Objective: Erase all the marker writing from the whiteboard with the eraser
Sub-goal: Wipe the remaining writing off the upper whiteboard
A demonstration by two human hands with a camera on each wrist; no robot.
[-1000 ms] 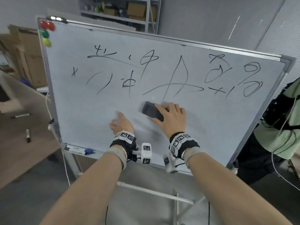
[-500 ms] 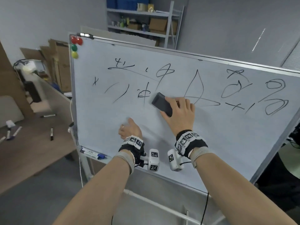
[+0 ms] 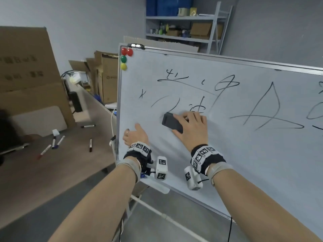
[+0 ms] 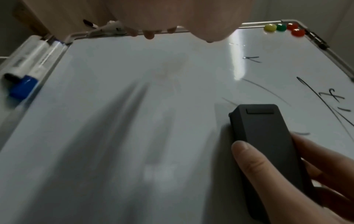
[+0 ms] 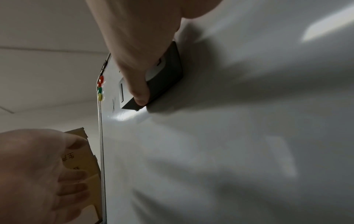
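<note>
Marker writing (image 3: 206,95) covers the upper part of a whiteboard (image 3: 244,163) on a stand, its right end cut off by the head camera's frame. A person's right hand (image 3: 190,127) grips a dark eraser (image 3: 172,123) and presses it flat on the board just below a scrawl, the fingers hiding the eraser's right half. The left wrist camera shows what the head view cannot: the thumb (image 4: 249,156) lying along the eraser's near side, a small recess at its free end, and two markers (image 4: 28,66) resting in the tray at the board's lower edge, one with a blue cap. The left hand (image 3: 135,136) sits at the board's lower left by the frame; from the head view its fingers are out of sight behind the palm, while the right wrist view shows them loosely spread, holding nothing, though blurred. Whether they touch the frame cannot be told. Four round magnets (image 3: 125,58), two red, one green and one yellow, cluster at the top left corner. Behind, cardboard boxes (image 3: 106,75) and a loaded metal shelf (image 3: 183,28) stand; more pens (image 3: 57,142) lie on a brown table (image 3: 52,168)
</note>
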